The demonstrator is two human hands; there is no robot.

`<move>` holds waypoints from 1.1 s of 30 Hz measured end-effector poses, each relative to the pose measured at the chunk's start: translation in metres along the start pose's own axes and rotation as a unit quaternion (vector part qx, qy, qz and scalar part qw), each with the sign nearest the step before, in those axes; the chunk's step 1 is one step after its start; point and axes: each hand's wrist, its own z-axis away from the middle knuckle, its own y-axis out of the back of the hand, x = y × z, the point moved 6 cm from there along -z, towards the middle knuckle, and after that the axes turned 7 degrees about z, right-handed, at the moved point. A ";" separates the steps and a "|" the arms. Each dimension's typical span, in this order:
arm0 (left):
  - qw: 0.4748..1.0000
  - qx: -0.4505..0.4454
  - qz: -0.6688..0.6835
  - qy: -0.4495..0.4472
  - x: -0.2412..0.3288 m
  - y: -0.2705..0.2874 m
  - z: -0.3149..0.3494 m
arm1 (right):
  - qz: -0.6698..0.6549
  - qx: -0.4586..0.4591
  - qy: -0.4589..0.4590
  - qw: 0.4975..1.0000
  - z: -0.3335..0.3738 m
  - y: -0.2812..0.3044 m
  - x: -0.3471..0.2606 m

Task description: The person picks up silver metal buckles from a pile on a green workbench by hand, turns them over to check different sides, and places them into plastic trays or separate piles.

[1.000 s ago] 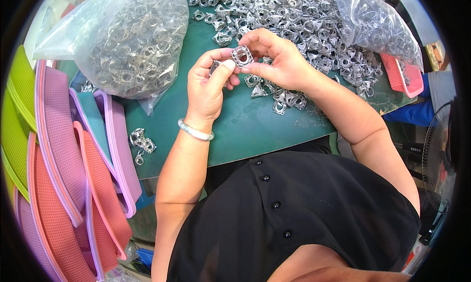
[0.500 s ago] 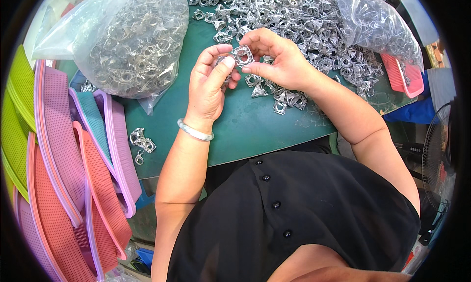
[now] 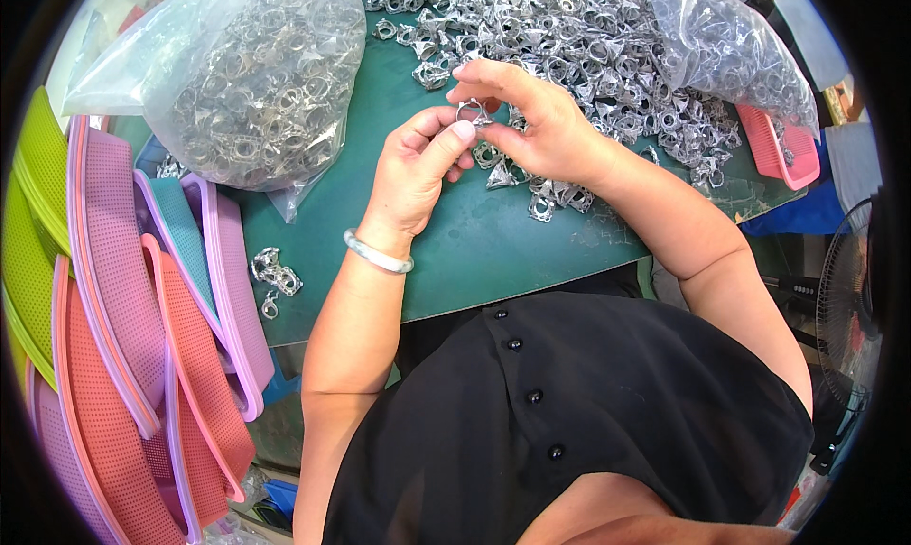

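Observation:
Between my two hands is a small silvery ring-shaped metal part (image 3: 472, 111), its hoop standing up above my fingertips. My left hand (image 3: 410, 166) is closed, pinching its lower side between thumb and forefinger. My right hand (image 3: 550, 126) curls round it from the other side, the thumb against its base and the forefinger arched above it; its other fingertips are partly hidden. Just behind and right of my hands lies a heap of similar metal castings (image 3: 569, 33), with a few pieces (image 3: 542, 206) below my right wrist.
A clear plastic bag (image 3: 256, 90) full of castings stands left on the green table (image 3: 446, 260); another bag (image 3: 735, 56) lies at right above a pink basket (image 3: 780, 147). Stacked coloured plastic baskets (image 3: 114, 270) crowd the left side. Several loose castings (image 3: 275, 272) lie beside them. A fan (image 3: 846, 298) is at right.
The metal part has been turned, so its hoop now shows where its openwork face did. My left hand has shifted slightly right, and my right forefinger has moved left over the part.

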 end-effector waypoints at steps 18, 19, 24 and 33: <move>0.974 0.031 -0.135 -0.181 0.009 0.003 0.000 | 0.027 -0.013 0.065 0.997 -0.002 0.002 -0.001; 0.980 0.028 -0.125 -0.152 0.008 0.003 0.000 | 0.047 -0.008 0.098 0.994 -0.002 0.002 -0.003; 0.974 -0.042 0.220 -0.008 0.003 -0.001 -0.006 | -0.286 -0.003 -0.149 0.947 0.002 -0.004 0.029; 0.954 -0.082 0.289 0.018 -0.002 0.004 -0.007 | -0.427 0.033 -0.285 0.858 0.001 0.000 0.038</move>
